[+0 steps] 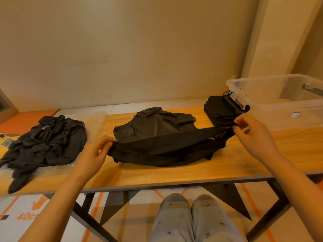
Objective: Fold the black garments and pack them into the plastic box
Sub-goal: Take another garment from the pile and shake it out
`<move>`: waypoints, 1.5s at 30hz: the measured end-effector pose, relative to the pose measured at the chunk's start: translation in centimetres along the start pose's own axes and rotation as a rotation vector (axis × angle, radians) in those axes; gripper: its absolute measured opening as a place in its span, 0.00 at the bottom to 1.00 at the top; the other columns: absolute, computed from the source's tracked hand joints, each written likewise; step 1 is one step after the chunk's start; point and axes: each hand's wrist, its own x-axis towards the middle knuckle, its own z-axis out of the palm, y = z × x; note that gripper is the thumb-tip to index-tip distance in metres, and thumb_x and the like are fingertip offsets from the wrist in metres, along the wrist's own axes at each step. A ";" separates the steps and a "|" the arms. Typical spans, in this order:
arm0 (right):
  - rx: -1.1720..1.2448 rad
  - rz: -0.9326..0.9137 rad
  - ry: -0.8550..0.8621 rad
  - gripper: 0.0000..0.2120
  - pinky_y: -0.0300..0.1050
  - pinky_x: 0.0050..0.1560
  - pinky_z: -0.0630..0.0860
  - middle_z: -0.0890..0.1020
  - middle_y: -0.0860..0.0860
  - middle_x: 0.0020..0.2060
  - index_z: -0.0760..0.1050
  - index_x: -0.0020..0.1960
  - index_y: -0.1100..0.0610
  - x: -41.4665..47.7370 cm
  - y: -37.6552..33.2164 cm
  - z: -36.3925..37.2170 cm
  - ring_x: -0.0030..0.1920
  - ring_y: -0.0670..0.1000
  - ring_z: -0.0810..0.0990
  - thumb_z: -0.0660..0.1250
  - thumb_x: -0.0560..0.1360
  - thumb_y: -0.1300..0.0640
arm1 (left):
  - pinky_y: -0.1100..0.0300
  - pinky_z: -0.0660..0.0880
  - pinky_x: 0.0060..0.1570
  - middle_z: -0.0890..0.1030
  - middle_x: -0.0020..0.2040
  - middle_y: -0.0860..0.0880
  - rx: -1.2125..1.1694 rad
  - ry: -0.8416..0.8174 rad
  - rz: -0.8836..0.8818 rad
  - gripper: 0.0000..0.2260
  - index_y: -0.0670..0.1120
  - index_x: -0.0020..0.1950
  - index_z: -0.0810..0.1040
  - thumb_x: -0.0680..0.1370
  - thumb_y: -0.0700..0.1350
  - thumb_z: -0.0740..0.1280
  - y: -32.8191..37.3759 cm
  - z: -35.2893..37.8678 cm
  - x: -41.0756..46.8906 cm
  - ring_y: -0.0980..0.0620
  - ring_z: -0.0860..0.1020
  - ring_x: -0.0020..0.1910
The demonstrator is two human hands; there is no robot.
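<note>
Garment (166, 149) of black cloth lies stretched across the near table (174, 173), its ends pinched by the left hand (95, 152) and right hand (251, 131), held wide apart; folding looks under way, and next probably calls for bringing the ends together; behind lies a shirt (153, 124); farther right, a folded stack (218, 110) sits beside the plastic box (279, 95).

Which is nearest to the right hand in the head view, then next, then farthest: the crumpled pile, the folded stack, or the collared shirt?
1. Folded stack, just beyond the right hand.
2. Collared shirt, in the middle.
3. Crumpled pile, far left.
</note>
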 end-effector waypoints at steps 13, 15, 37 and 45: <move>0.075 0.238 -0.284 0.07 0.40 0.42 0.77 0.82 0.50 0.38 0.76 0.47 0.49 -0.8 3.4 0.1 0.39 0.48 0.82 0.66 0.76 0.62 | 0.62 0.76 0.48 0.81 0.44 0.54 0.092 -0.207 -0.123 0.14 0.52 0.44 0.78 0.74 0.32 0.68 -1.9 0.6 -1.9 0.59 0.78 0.46; -0.066 0.189 -0.203 0.06 0.40 0.39 0.75 0.81 0.49 0.38 0.75 0.49 0.50 -0.6 3.7 0.1 0.40 0.48 0.80 0.66 0.77 0.60 | 0.62 0.74 0.45 0.80 0.41 0.55 0.152 -0.099 -0.096 0.16 0.53 0.42 0.76 0.74 0.30 0.67 -1.9 0.3 -1.6 0.57 0.78 0.43; 0.316 0.461 -0.027 0.06 0.39 0.38 0.73 0.80 0.52 0.40 0.77 0.47 0.55 -1.8 2.0 2.3 0.40 0.49 0.79 0.72 0.72 0.62 | 0.68 0.70 0.37 0.77 0.42 0.56 0.116 0.084 -0.172 0.07 0.48 0.44 0.79 0.74 0.36 0.71 0.5 3.5 -1.6 0.56 0.76 0.40; -0.036 0.222 0.009 0.09 0.36 0.38 0.68 0.76 0.50 0.45 0.75 0.48 0.53 -2.2 2.5 0.2 0.42 0.47 0.74 0.67 0.74 0.66 | 0.61 0.72 0.38 0.76 0.43 0.49 0.145 0.244 -0.222 0.06 0.47 0.46 0.73 0.77 0.37 0.66 -0.1 1.1 -1.7 0.54 0.76 0.40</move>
